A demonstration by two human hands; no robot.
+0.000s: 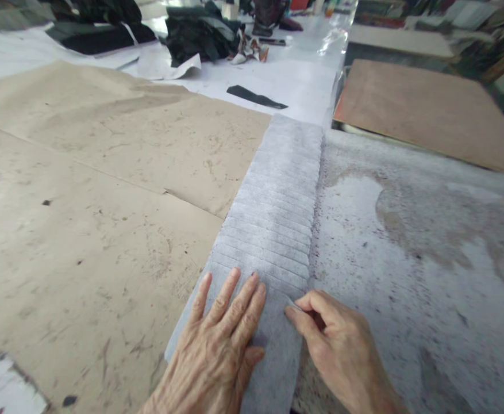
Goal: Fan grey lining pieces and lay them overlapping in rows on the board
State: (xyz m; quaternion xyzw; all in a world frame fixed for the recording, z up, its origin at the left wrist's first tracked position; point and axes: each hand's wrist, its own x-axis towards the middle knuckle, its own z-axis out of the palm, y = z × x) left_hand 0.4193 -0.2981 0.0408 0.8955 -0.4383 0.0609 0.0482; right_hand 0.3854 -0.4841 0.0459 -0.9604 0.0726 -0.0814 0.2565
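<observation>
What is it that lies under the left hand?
The left hand rests flat on the pale grey sheet, which shows around it; brown paper lies left of the sheet. What the palm covers cannot be seen.

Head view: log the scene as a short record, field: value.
left hand: flat on the gray sheets, palm down, fingers slightly spread
right hand: thumb and index finger pinching a raised edge of the gray sheets
gray sheets: thin, overlapping in a long row
left side: creased tan paper, marked and scuffed
right side: stained pale surface, brown board farther back
beyond the row: narrow dark scrap, heap of black material
</observation>
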